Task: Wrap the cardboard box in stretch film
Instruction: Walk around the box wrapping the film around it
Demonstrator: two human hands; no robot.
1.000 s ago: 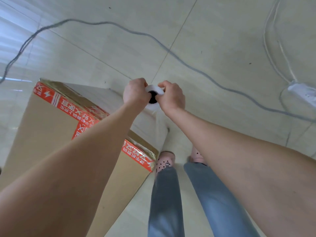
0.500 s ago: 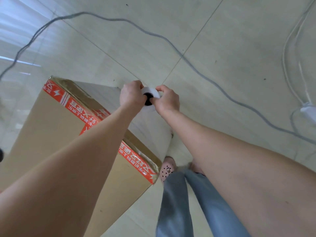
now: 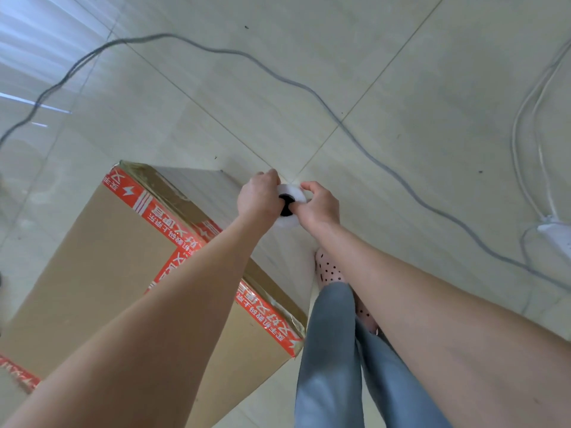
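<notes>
While left hand (image 3: 259, 197) and right hand (image 3: 319, 208) grip the roll (image 3: 293, 192), a cable (image 3: 167, 34) lies beyond.

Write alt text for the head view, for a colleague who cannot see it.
The left hand and right hand grip an upright stretch film roll, seen end-on from above, beside a cardboard box sealed with red printed tape. The person stands on a tiled floor crossed by a grey cable.
</notes>
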